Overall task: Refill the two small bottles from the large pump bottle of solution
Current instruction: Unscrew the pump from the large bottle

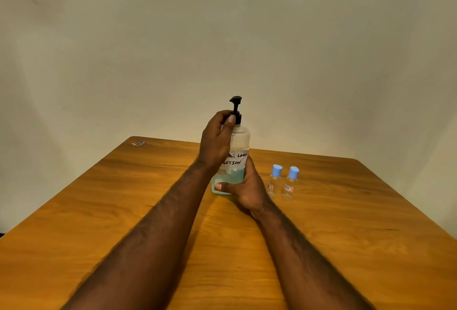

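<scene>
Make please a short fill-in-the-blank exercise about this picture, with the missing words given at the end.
1. The two small bottles have ___ caps.
2. They stand to the ___ of the pump bottle.
3. The left hand grips that bottle's neck, under its ___ pump.
Missing words: blue, right, black.

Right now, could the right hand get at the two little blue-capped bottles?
Probably yes. The two small bottles stand just beside the right hand, with only bare table between. But it grips the pump bottle at the base, so it would have to let go first.
</scene>
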